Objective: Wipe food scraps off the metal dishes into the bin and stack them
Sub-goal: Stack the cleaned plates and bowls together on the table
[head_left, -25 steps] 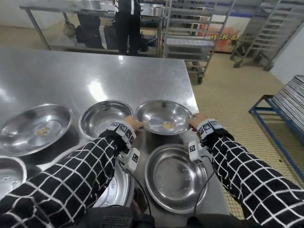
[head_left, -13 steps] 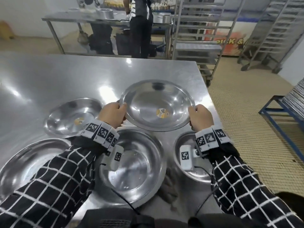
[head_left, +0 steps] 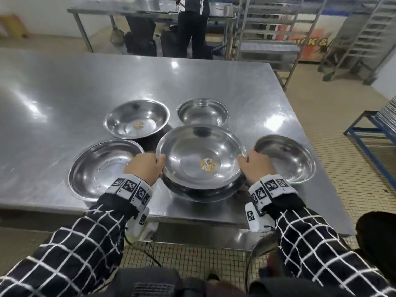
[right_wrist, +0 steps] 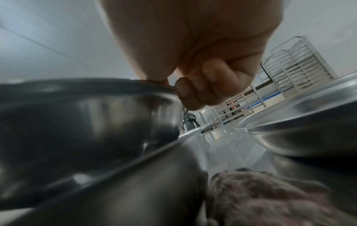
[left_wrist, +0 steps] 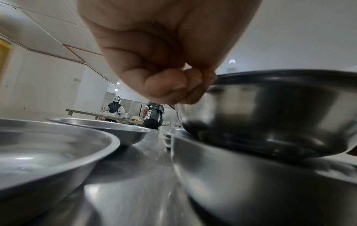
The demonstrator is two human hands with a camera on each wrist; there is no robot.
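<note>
I hold a metal bowl [head_left: 199,155] by its rim with both hands, just above a larger dish [head_left: 203,192] near the table's front edge. My left hand [head_left: 147,166] grips the left rim [left_wrist: 222,76] and my right hand [head_left: 255,166] grips the right rim [right_wrist: 164,85]. A yellow scrap or sticker [head_left: 207,163] lies in the held bowl. Other dishes stand around: one at the left front [head_left: 100,168], one behind it with yellow scraps [head_left: 137,118], a small one at the back [head_left: 202,112], one at the right [head_left: 287,157].
The steel table [head_left: 128,82] stretches far back and left. A brownish cloth [right_wrist: 260,195] lies by the larger dish in the right wrist view. A person [head_left: 192,26] stands at a further table, with tray racks [head_left: 267,28] and a blue frame [head_left: 368,129] to the right.
The held bowl has been lifted from its spot on the table, brought toward me and lowered over the larger dish. The head view has pulled back, showing the table's front edge.
</note>
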